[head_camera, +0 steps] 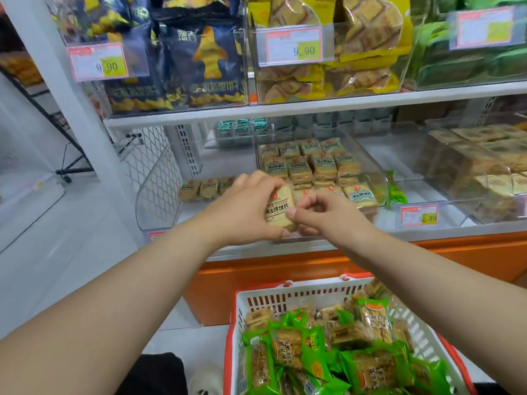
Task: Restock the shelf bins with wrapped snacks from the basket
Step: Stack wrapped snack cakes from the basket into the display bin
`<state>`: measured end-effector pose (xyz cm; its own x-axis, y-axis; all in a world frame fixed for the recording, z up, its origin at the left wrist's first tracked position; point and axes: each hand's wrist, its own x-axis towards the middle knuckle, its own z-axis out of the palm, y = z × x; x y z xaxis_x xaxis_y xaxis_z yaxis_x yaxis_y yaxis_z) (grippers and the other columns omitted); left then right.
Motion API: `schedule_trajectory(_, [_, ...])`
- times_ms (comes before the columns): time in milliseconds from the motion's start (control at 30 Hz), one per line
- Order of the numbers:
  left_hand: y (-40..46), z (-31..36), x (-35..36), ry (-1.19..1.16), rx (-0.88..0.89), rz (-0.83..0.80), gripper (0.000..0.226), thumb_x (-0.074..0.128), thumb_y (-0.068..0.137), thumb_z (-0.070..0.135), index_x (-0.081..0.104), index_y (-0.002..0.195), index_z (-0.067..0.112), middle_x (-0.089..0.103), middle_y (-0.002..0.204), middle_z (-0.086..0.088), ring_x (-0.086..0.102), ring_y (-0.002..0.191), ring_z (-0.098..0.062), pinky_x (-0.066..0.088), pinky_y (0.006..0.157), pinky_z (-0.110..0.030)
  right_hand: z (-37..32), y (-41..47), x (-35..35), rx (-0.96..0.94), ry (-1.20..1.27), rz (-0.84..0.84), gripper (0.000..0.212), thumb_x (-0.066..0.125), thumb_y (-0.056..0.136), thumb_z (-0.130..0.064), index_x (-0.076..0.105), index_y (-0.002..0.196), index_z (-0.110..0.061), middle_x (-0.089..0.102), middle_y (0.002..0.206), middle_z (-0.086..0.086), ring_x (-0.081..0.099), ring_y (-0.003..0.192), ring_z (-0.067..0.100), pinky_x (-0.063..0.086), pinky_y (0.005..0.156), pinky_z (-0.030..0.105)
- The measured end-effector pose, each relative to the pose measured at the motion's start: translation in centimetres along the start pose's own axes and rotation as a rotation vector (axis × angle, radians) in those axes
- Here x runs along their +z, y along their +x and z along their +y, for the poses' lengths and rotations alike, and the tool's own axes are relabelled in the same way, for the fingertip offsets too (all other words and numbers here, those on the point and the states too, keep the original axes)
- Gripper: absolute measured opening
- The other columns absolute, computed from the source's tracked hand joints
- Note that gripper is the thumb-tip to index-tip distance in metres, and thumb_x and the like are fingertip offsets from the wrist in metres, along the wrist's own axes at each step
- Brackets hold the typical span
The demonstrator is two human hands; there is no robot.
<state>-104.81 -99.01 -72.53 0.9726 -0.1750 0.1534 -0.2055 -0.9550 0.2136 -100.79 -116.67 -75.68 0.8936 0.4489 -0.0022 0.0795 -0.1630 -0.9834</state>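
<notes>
Your left hand grips the tan snack pack, right hand pinching its edge; lay it flat beside the rows in the centre bin.

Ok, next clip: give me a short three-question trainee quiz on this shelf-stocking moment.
1. True or false: both hands touch the same tan snack pack.
2. Which packs fill most of the basket? A) blue B) green C) red
3. What price shows on the tag below the right side of the lower shelf?

Key:
1. True: the left hand holds it and the right hand pinches its edge.
2. B, the green packs.
3. 12.80
</notes>
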Motion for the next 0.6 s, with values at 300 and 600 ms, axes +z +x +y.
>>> schedule_trajectory(300, [4.5, -13.6, -1.3, -0.236, -0.317, -0.001, 0.090, 0.083, 0.063, 0.047, 0.047, 0.139, 0.014, 0.054, 0.128, -0.005, 0.056, 0.112, -0.017, 0.042, 0.087, -0.022, 2.6, 7.5, 3.6, -0.426, -0.873, 0.041, 0.055, 0.067, 0.086, -0.043, 0.050, 0.138, -0.030, 0.054, 0.139, -0.005, 0.046, 0.129, 0.018, 0.036, 0.108, 0.042])
schedule_trajectory(600, [12.4, -18.1, 5.0, -0.708, -0.411, 0.096, 0.075, 0.080, 0.077, 0.011, 0.037, 0.139, 0.016, 0.054, 0.127, -0.001, 0.053, 0.114, -0.019, 0.046, 0.099, -0.035, 4.6, 8.2, 4.2, -0.477, -0.945, 0.151, 0.061, 0.065, 0.086, -0.048, 0.045, 0.142, -0.036, 0.054, 0.139, -0.004, 0.044, 0.130, 0.016, 0.024, 0.100, 0.025])
